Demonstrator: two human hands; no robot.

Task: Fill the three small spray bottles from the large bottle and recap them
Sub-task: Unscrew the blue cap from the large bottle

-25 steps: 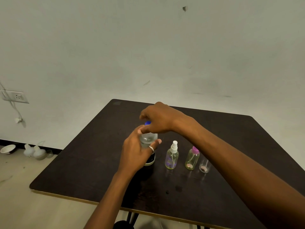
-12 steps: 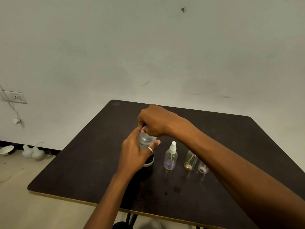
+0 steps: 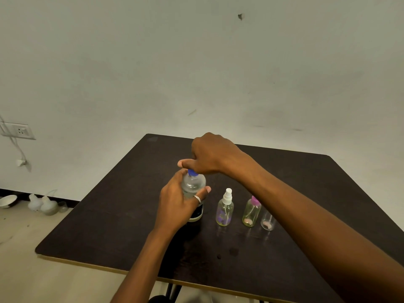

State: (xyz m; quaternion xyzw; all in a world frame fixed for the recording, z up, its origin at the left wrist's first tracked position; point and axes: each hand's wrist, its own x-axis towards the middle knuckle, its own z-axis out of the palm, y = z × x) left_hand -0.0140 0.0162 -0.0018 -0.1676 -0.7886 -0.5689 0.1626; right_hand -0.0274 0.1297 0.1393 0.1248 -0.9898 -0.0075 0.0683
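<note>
The large clear bottle (image 3: 193, 186) with a blue cap (image 3: 192, 172) stands upright on the dark table (image 3: 122, 226). My left hand (image 3: 178, 206) grips its body. My right hand (image 3: 209, 154) sits over the cap with curled fingers closed on its far side and the thumb sticking out to the left. To the right stand three small bottles in a row: one with a white spray top (image 3: 225, 208), one with a pink top (image 3: 251, 212), and a third (image 3: 267, 223) whose top is hidden behind my right forearm.
The table's near edge (image 3: 196, 282) runs across the bottom. On the floor at the left lie a white bowl (image 3: 7, 201) and pale bulb-shaped objects (image 3: 42, 204). A wall socket (image 3: 20, 130) with a cable is at the far left.
My right hand has turned on the cap: it covered the cap half a second ago, and now the blue cap shows below the thumb. The left hand keeps its grip on the bottle.
</note>
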